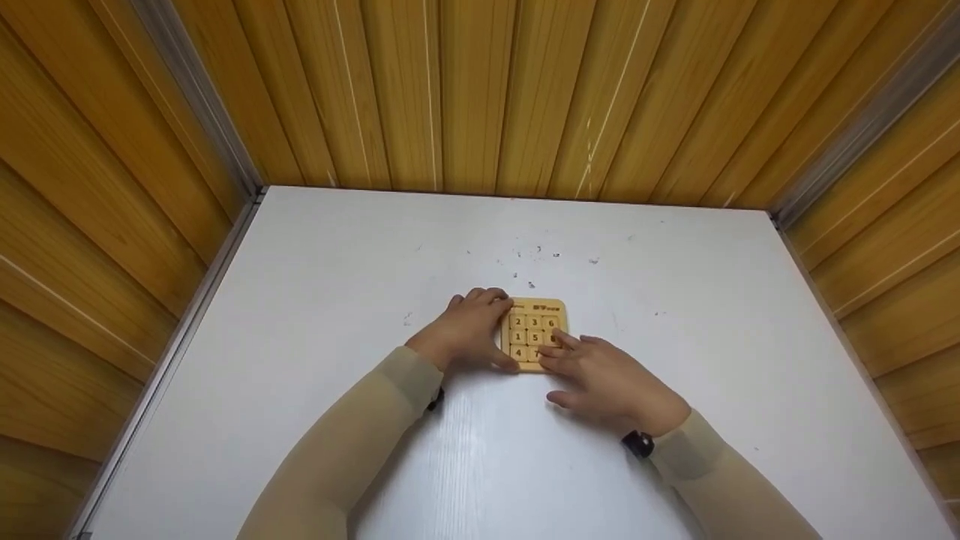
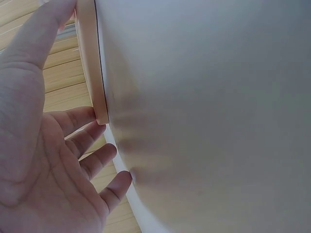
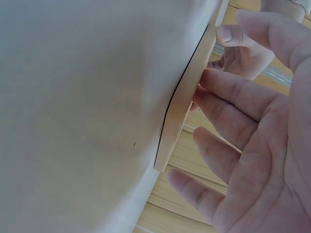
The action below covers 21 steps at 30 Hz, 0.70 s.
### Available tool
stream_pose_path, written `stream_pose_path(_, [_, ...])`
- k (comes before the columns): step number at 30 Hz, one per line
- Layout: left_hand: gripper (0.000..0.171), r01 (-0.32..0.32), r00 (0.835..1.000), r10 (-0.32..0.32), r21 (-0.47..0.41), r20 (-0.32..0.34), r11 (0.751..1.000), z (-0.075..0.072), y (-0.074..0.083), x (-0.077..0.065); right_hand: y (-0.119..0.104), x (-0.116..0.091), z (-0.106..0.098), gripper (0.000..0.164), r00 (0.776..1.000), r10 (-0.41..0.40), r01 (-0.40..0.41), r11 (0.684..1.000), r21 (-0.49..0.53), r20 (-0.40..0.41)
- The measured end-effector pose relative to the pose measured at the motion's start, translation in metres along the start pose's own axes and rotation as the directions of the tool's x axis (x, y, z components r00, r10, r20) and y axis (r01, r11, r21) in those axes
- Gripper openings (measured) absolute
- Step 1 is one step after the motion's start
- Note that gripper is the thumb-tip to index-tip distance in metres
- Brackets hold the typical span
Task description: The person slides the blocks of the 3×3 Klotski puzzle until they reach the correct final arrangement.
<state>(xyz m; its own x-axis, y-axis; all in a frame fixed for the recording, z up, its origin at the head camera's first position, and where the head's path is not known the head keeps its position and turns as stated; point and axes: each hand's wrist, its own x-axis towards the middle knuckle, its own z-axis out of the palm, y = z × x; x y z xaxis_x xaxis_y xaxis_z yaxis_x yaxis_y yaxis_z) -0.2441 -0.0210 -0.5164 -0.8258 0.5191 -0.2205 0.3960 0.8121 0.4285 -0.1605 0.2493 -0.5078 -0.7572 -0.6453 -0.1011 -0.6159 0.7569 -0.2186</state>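
Note:
A wooden number slide puzzle (image 1: 534, 336) lies flat on the white table, its tiles reading 2, 3, 6, then 1, 5, 8, with 4 and 7 in the bottom row. The bottom right spot is covered by fingers. My left hand (image 1: 471, 330) holds the puzzle along its left side, thumb at the near corner and index finger at the far one. In the left wrist view the board's side edge (image 2: 90, 58) sits between that thumb and index finger. From the right, my right hand (image 1: 600, 375) reaches over with extended fingers, fingertips on the lower right tiles.
The white table (image 1: 337, 285) has small dark marks beyond the puzzle. Wood-plank walls (image 1: 480, 97) with grey metal corner posts (image 1: 199, 90) enclose it at the back and both sides. Each wrist wears a dark band, plainest on the right wrist (image 1: 639, 444).

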Motion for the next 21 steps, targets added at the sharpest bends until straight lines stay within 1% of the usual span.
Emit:
stream_pose_path(3, [0.123,-0.004,1.0,0.004,0.002,-0.008,1.0,-0.001,0.0,0.0,0.001,0.0,-0.001,0.063,1.0,0.004,-0.004,1.0,0.002,-0.005])
stream_pose_path(8, [0.122,-0.003,1.0,0.003,0.008,0.004,1.0,0.002,0.0,0.0,0.003,-0.001,0.001,0.062,1.0,0.002,-0.002,1.0,0.014,0.001])
stream_pose_path(14, [0.122,-0.005,1.0,0.005,0.006,0.003,1.0,0.002,0.0,0.001,0.008,-0.003,0.001,0.058,1.0,0.015,-0.016,0.998,0.056,0.011])
stream_pose_path(21, [0.121,-0.007,1.0,0.007,-0.003,0.007,1.0,-0.001,0.001,0.0,0.015,-0.003,-0.004,0.053,1.0,0.008,-0.006,0.999,0.043,-0.027])
